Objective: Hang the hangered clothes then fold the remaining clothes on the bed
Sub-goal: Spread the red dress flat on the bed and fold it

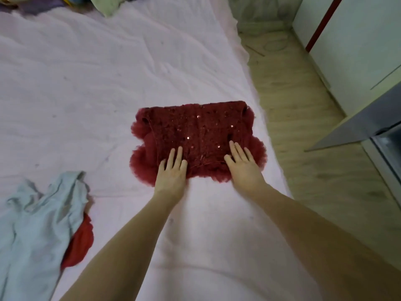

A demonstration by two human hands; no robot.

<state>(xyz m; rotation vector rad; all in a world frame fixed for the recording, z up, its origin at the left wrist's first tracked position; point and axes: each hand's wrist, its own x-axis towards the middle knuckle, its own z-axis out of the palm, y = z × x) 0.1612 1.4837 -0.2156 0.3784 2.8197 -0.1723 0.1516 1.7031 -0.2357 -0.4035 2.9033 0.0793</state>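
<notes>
A dark red sequinned garment (196, 140), folded into a rough rectangle with frilly tulle showing round its sides, lies flat on the bed (97, 83) near the bed's right edge, about midway along it. Left hand (171, 170): released, palm down, fingers straight and close together, resting on the near left part of the garment, with the heel of the hand at the garment's near edge. Right hand (243, 165): released likewise, palm down, fingers straight and slightly spread, pressing on the near right part of the garment. Neither hand grips the cloth. Both forearms are bare and reach in from the near edge of the bed. The bed carries a pale pink, creased sheet. At the near left edge of the bed lies a light blue garment (34, 224), crumpled and unfolded, well apart from the red one. A bright red cloth (79, 242) shows from under the blue garment's right side, partly covered by it. At the far left corner of the bed sit a pale green cloth (106, 5) and a purple cloth (36, 5), both cut off by the frame. Right of the bed runs a light wood floor (303, 137), and beyond it stands white furniture (358, 40) with a red strip on it.
</notes>
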